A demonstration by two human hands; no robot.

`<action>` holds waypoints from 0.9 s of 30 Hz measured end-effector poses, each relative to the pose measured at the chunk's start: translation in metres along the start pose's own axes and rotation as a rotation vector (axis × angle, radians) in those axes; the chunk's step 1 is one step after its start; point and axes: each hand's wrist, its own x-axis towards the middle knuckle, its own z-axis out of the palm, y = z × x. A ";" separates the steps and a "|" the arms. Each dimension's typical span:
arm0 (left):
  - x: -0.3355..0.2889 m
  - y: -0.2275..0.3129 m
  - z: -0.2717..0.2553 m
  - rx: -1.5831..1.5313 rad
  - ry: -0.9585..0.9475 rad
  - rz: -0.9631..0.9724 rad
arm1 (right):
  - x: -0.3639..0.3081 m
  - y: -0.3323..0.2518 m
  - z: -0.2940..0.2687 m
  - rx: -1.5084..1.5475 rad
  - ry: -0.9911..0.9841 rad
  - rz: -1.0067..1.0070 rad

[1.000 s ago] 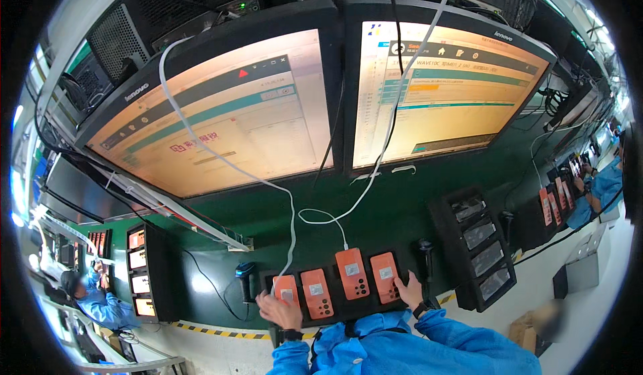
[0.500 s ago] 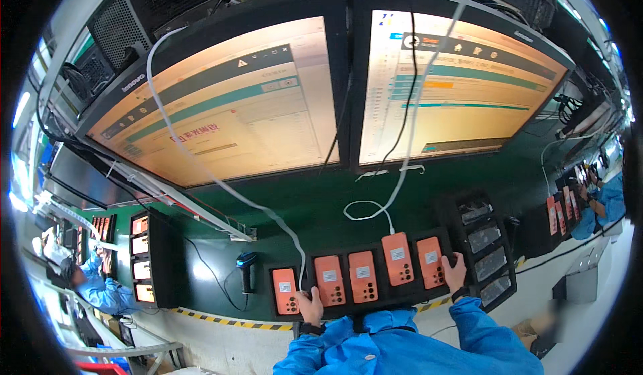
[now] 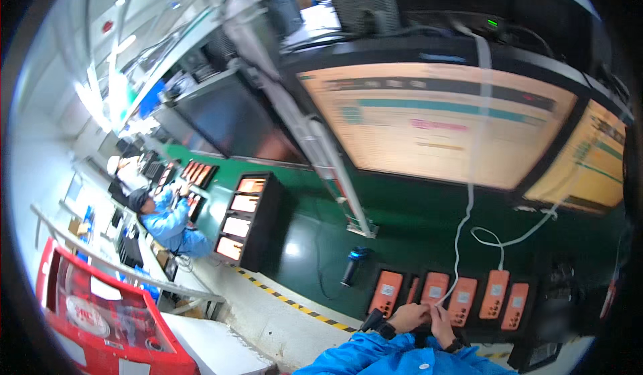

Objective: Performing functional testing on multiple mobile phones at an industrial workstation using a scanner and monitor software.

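Several orange phones lie face down in a black tray, each with a pale label and dark camera lenses. My hands meet at the lower end of the second phone from the left (image 3: pixel 436 285). My left hand (image 3: pixel 407 317) is closed at this phone's lower edge. My right hand (image 3: pixel 443 327) pinches the end of a white cable (image 3: pixel 462 231) that hangs from above. The exact contact between plug and phone is hidden by my fingers. The leftmost phone (image 3: pixel 386 290) lies beside my left hand. Another white cable (image 3: pixel 501 254) runs into the top of a raised phone (image 3: pixel 494 293).
A handheld scanner (image 3: pixel 354 265) stands on the green bench (image 3: pixel 295 241), left of the phones. Further left is a black tray of lit phones (image 3: pixel 258 224). A metal post (image 3: pixel 328 161) rises before two monitors. Co-workers sit far left, near a red cart (image 3: pixel 110 315).
My view has swung left. My left hand and the white cable have gone from the leftmost phone to the second one. My right hand has left the rightmost phone and joined them.
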 end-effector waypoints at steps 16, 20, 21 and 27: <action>-0.011 -0.279 -0.059 -0.521 0.791 -0.612 | 0.042 0.015 0.083 0.356 -0.084 0.504; -0.043 -0.216 -0.061 -0.555 0.667 -0.657 | 0.056 0.022 0.101 0.155 -0.108 0.473; -0.056 -0.193 -0.058 -0.683 0.661 -0.671 | 0.061 0.025 0.105 0.134 -0.082 0.424; -0.102 -0.116 -0.023 -0.420 0.490 -0.541 | 0.070 0.035 0.122 0.235 -0.055 0.424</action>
